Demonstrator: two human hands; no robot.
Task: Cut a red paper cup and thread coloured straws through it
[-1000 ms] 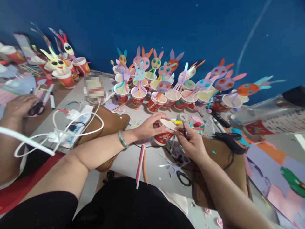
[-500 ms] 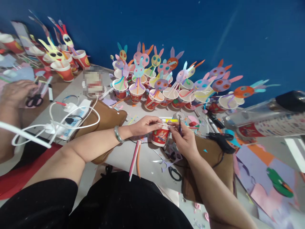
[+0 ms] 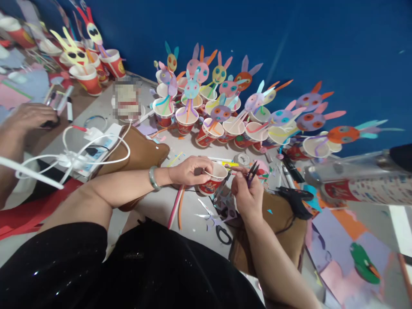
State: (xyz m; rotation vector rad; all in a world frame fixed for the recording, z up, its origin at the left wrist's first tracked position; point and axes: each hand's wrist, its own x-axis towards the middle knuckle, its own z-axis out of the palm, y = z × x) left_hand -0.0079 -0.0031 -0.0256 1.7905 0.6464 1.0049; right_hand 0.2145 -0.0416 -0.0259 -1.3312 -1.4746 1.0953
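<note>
The left hand [image 3: 192, 171], near the middle of the frame, is pinched on the left side of the rim of a red and white paper cup [image 3: 210, 185], which stands roughly upright at the centre of the picture. The right hand [image 3: 249, 193], just to the right of the cup and apart from it, is closed around a dark two-tipped tool [image 3: 252, 174] (its points aim upward, slightly spread). The two hands are apart from each other, with the cup between them.

Below the cup, on the grey bench [image 3: 193, 201], lie scissors [image 3: 223, 234] with black handles, beside purple paper scraps [image 3: 210, 223]. Pink and orange strips [image 3: 181, 210] hang down to the left of them. A yellow marker [image 3: 230, 164] is just behind the cup.

Across the upper middle, red cups [image 3: 209, 134] with paper rabbit heads [image 3: 192, 89] stand in rows before the blue wall [image 3: 199, 21]. At the right lies a black glue gun [image 3: 296, 199]; at the far left is another person's hand [image 3: 34, 116].
</note>
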